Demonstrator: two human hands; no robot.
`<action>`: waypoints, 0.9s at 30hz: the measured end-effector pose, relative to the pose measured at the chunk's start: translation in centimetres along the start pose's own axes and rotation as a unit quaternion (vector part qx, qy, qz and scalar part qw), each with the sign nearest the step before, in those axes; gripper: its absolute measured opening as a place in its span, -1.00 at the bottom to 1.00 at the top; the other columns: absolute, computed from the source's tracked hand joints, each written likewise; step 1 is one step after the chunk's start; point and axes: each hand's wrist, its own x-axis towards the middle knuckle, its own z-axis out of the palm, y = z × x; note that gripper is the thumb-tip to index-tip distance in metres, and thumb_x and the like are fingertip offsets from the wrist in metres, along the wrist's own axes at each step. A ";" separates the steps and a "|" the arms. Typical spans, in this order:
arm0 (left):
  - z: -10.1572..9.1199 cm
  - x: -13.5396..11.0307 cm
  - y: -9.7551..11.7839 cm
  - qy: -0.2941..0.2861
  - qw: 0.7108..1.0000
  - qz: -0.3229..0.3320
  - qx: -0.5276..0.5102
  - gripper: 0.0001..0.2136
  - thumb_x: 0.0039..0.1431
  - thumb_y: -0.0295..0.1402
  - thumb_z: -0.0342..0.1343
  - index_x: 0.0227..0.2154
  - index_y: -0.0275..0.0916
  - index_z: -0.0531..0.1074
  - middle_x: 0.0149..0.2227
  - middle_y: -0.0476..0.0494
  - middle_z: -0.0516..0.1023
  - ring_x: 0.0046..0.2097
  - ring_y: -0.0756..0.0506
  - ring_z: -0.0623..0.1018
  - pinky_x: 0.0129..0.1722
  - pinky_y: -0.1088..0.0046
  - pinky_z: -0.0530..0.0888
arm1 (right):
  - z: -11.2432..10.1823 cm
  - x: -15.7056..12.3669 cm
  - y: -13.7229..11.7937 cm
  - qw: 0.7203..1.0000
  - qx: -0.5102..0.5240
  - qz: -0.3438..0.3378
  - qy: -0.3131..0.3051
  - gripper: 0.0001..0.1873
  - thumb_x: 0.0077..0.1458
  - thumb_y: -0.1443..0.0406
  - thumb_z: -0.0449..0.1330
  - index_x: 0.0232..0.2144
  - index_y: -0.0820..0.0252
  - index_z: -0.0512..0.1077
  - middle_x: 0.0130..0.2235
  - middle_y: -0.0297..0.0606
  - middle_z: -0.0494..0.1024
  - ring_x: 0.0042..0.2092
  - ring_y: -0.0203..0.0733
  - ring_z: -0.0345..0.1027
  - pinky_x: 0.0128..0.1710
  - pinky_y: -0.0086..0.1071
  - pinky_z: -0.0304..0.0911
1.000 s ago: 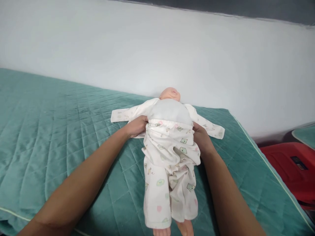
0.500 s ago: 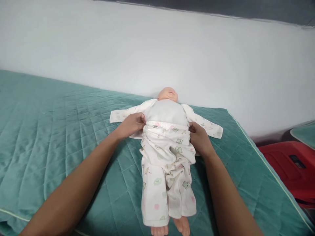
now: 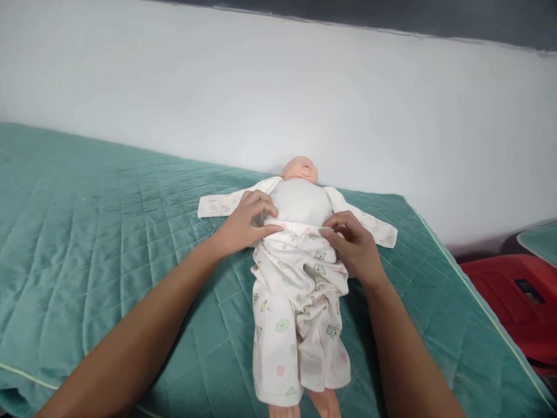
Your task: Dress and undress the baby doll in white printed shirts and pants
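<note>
Trousers: the printed trousers [image 3: 278, 278] are on the doll [image 3: 301, 200], their waistband [image 3: 300, 226] running between the two hands, legs toward the viewer and bunched at the hips.
Left hand [image 3: 247, 225]: at the waistband's left end, thumb along the cloth, fingers curved above it with a gap between.
Right hand [image 3: 359, 249]: at the waistband's right end, thumb and fingers bent close together; cannot tell if they pinch the cloth.
Doll: on its back, head [image 3: 300, 168] by the wall, bare feet [image 3: 285, 411] showing below the cuffs.
Sleeves [image 3: 221, 203]: printed, spread out to both sides.
Cover [image 3: 108, 244]: green, quilted, pale piping along its edges.
Wall [image 3: 261, 87]: white, with a dark band [image 3: 391, 17] above.
Right edge: a red plastic object [image 3: 505, 302] beside the cover.
</note>
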 end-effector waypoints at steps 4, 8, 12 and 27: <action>-0.4 0.2 0.5 -0.056 0.998 0.004 0.018 -0.77 0.14 -0.15 0.26 -0.36 -0.20 0.41 -0.11 -0.12 0.43 0.02 -0.14 0.37 0.12 0.30 0.29 | -0.9 0.1 0.1 0.994 -0.069 -0.015 -0.078 -0.81 0.08 0.18 0.35 -0.30 0.05 0.42 -0.19 -0.31 0.39 -0.14 -0.15 0.28 -0.09 -0.27 0.21; -0.6 0.2 0.8 -0.097 0.995 -0.012 0.001 -0.75 0.19 -0.15 0.22 -0.41 -0.21 0.36 -0.15 -0.08 0.42 -0.09 -0.08 0.44 -0.02 0.38 0.35 | -1.6 0.2 0.0 0.984 -0.119 -0.027 -0.128 -0.76 0.10 0.15 0.33 -0.33 0.05 0.34 -0.20 -0.30 0.32 -0.14 -0.12 0.24 -0.08 -0.23 0.21; -0.4 0.1 0.5 -0.085 0.996 0.007 0.011 -0.75 0.27 -0.16 0.12 -0.42 -0.21 0.30 -0.19 -0.06 0.45 -0.15 -0.06 0.46 -0.10 0.41 0.35 | -1.4 0.2 -0.2 0.975 -0.159 -0.055 -0.144 -0.75 0.19 0.13 0.25 -0.41 0.08 0.29 -0.13 -0.23 0.30 -0.03 -0.06 0.22 0.04 -0.17 0.17; 1.8 4.1 -3.0 -0.013 0.993 -0.120 0.003 -0.80 0.33 -0.23 -0.05 -0.39 -0.15 0.14 -0.43 0.02 0.37 -0.34 -0.08 0.38 -0.35 0.41 0.22 | 1.0 5.4 0.7 0.970 -0.227 0.037 -0.082 -0.70 0.23 0.08 0.10 -0.45 0.09 0.19 -0.49 -0.43 0.23 -0.41 -0.24 0.09 -0.38 -0.34 0.01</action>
